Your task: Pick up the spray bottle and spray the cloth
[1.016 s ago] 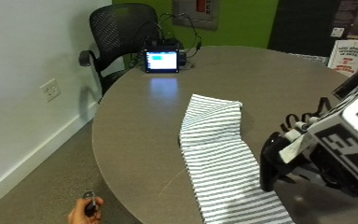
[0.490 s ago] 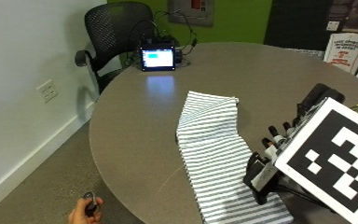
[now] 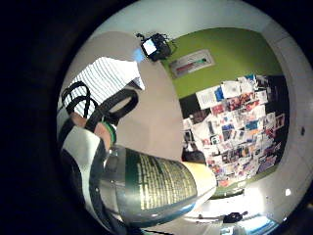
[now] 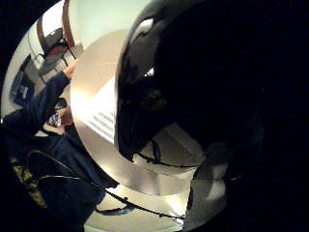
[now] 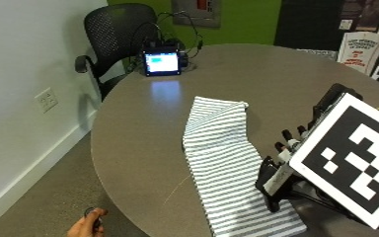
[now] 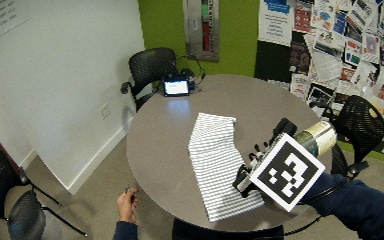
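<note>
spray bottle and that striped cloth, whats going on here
A person's gloved right hand holds a spray bottle above the near end of a striped cloth, which lies along a round table. Whether any spray has come out cannot be told. The person's bare hand hangs below the table edge, holding a small dark object. A small screen stands at the far side.

Worktop point(image 5: 143, 128): round, grey-brown.
Small lit screen point(image 5: 161, 62): on the worktop's far edge, well beyond the fingers, cables behind it.
Mesh chair point(image 5: 114, 29): black, behind the screen, by the white wall.
</note>
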Demonstrator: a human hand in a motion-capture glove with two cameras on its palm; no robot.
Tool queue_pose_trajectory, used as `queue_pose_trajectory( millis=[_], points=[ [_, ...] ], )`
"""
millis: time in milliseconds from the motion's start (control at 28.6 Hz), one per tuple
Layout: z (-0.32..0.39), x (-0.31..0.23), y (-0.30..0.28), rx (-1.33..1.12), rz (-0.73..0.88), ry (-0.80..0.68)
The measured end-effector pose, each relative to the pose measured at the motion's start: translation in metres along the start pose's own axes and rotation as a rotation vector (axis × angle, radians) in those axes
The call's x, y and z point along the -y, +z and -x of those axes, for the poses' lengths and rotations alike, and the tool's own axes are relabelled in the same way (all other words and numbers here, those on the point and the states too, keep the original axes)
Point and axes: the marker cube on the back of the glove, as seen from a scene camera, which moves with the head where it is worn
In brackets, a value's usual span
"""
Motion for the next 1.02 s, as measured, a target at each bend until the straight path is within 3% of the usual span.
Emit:
queue_pose_trajectory(
  millis=[350,490,1016],
  points=[
    [-0.003,0.0,-0.003,0.015,0.018,0.006],
    [-0.009,-0.008,-0.004,0.119,0.017,0.072],
    [-0.077,-0.045,-0.01,1.13,-0.098,0.633]
  ],
)
